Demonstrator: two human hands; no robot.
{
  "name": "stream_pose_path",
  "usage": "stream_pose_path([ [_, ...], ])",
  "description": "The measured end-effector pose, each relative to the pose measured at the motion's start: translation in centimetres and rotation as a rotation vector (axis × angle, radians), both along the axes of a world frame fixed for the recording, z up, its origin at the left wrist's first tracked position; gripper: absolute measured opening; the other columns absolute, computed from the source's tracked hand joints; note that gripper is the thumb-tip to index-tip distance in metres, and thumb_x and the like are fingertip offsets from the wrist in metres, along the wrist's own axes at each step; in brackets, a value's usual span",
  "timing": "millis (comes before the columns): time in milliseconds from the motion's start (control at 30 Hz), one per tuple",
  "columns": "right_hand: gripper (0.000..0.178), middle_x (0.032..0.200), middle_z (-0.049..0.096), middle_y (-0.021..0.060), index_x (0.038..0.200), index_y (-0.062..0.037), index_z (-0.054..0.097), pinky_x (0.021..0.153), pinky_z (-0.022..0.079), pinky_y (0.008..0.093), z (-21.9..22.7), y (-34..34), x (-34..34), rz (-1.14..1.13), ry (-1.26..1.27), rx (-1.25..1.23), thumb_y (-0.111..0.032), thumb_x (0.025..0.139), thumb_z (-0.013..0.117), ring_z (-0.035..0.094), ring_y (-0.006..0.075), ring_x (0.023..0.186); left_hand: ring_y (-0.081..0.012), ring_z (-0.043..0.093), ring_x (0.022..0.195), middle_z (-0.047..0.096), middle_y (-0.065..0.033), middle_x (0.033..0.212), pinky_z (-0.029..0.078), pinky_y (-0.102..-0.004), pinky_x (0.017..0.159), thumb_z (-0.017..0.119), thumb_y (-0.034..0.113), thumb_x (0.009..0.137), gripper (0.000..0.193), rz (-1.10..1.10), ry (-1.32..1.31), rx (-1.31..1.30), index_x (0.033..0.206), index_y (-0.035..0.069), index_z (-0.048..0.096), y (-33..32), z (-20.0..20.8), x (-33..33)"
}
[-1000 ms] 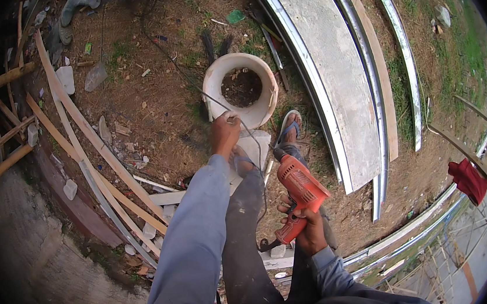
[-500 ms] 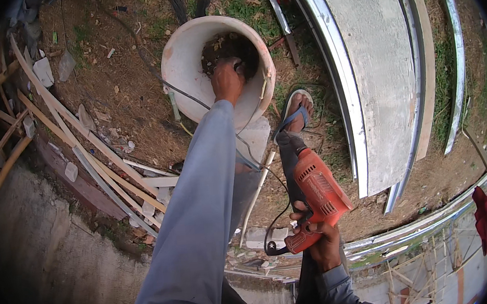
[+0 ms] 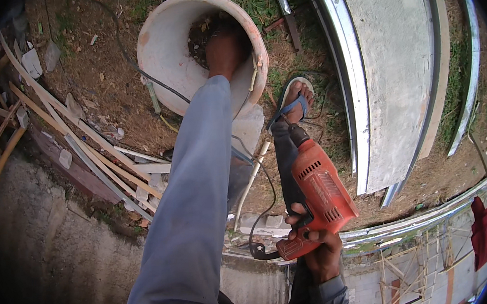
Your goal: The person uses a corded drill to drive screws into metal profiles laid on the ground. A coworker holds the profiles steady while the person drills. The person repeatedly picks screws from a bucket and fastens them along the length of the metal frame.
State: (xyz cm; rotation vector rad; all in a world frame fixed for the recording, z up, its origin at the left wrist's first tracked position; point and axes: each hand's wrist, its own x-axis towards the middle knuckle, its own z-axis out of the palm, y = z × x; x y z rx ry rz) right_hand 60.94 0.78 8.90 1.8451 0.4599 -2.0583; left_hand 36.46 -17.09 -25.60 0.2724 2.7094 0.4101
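The right hand (image 3: 323, 250) is gripping the red drill (image 3: 325, 194), its fingers curling around the handle and closing firmly on it; whether one is pressing the trigger, nobody can tell from here. The drill is sitting right of centre, in front of the dark trouser leg (image 3: 286, 159) in this view. Its long axis is running on a slant, with the chuck (image 3: 297, 135) pointing up and to the left, towards the sandaled foot (image 3: 296, 101), and the body's rear end facing down and to the right. The handle is angling off that rear end, down and to the left, and a dark cord (image 3: 273, 190) is looping from its base up towards the left sleeve (image 3: 191, 186).

Over on the other side, the left hand (image 3: 224, 54) is dipping deep inside the round, pale container (image 3: 167, 57), whose open mouth is facing up. Shadow is hiding the fingers, so there's no telling how far open they are or whether they are holding anything. A pale slab (image 3: 250, 125) is lying just beside the container, while a long grey board (image 3: 395, 79) is stretching along the right and wooden strips (image 3: 85, 117) are lying at the left.
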Motion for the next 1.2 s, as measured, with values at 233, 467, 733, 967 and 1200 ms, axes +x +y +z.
stream_pose_path([
  [233,0.078,0.125,0.064,0.0222,0.141,0.0065,0.044,0.08,0.061,0.0408,0.5,0.0,-0.2,-0.053,-0.021,-0.016,-0.003,0.066,0.061,0.068,0.0331,0.1,-0.0299,0.071,0.08,0.067,-0.0162,0.088,0.057,-0.0418,0.075,0.067,0.019,0.089,0.015,0.829,0.022,0.527,0.091,0.004,0.07,-4.7,0.1,1.8],
  [467,0.078,0.122,0.066,0.0222,0.141,0.0061,0.044,0.076,0.062,0.041,0.3,-0.7,-0.6,0.001,-0.041,0.0,-0.003,0.065,0.061,0.07,0.0315,0.092,-0.0329,0.073,0.089,0.072,-0.0215,0.091,0.059,-0.0432,0.077,0.07,0.022,0.084,0.019,0.571,-0.144,0.375,0.091,0.004,0.073,-4.1,-0.9,-1.1],
  [733,0.079,0.119,0.066,0.0224,0.141,0.0068,0.045,0.074,0.063,0.0416,-0.9,-0.7,-0.3,0.027,-0.04,0.021,-0.005,0.064,0.063,0.071,0.0311,0.089,-0.0366,0.073,0.086,0.074,-0.0185,0.087,0.059,-0.0467,0.075,0.068,0.027,0.085,0.02,0.214,-0.063,-0.114,0.092,0.011,0.076,-1.9,-4.7,-1.4],
  [967,0.078,0.121,0.065,0.0231,0.139,0.007,0.046,0.076,0.063,0.0415,-0.8,-0.8,-0.1,0.006,-0.042,0.015,-0.004,0.064,0.064,0.07,0.0318,0.094,-0.0387,0.072,0.086,0.074,-0.0172,0.089,0.058,-0.0487,0.078,0.066,0.021,0.086,0.019,0.203,-0.017,0.016,0.101,0.013,0.075,-1.1,-4.0,-0.3],
  [1200,0.076,0.123,0.063,0.0237,0.139,0.0062,0.046,0.078,0.062,0.0418,-0.4,-1.1,-0.5,0.018,0.01,0.02,-0.002,0.066,0.063,0.068,0.0322,0.099,-0.0373,0.072,0.092,0.074,-0.019,0.097,0.057,-0.0454,0.081,0.07,0.021,0.084,0.025,0.256,-0.034,0.123,0.108,0.016,0.077,-1.4,-3.0,-1.7],
])
